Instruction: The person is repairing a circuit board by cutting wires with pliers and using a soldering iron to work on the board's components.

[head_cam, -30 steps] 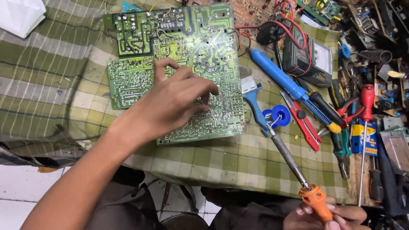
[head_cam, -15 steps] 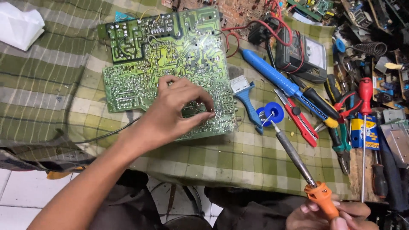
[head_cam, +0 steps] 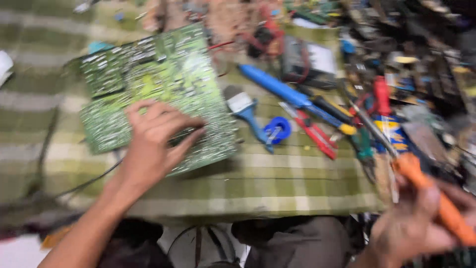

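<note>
On green PCB (head_cam: pixel 163 84): left hand (head_cam: pixel 153 144) pressing fingertips flat; right hand (head_cam: pixel 416 228) gripping orange soldering iron (head_cam: pixel 426 188) w/ closed fist; steady board before bringing the tip in.

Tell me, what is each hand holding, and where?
The right hand grips a soldering iron by its orange handle. The left hand holds nothing; its fingers press on the green circuit board.

A dark meter (head_cam: pixel 302 62) with pale rectangular screen lies top centre.

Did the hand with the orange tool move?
Yes. The right hand lifted the orange soldering iron up and rightward, its tip now away from the blue solder spool.
</note>
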